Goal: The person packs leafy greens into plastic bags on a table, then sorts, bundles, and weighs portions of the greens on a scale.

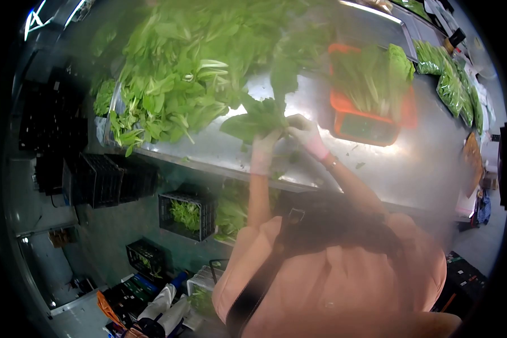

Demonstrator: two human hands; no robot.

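My left hand (266, 147), in a pale glove, is closed around the stem end of a bunch of leafy greens (256, 119) above the front edge of the metal table (219, 153). Close beside it, my right hand (307, 135), also gloved, has its fingers pinched together at the base of the bunch; what lies between them is too small to make out. A large heap of loose greens (174, 84) covers the table's left and back. Right of my hands sits an orange basket (366, 134) holding long-stemmed greens (363, 81).
Bagged greens (453, 93) lie at the far right, near a metal tray (372, 22). Below the table, black crates (205, 217) with greens stand on the floor, and more dark crates (104, 180) are stacked at left. Haze blurs parts of the view.
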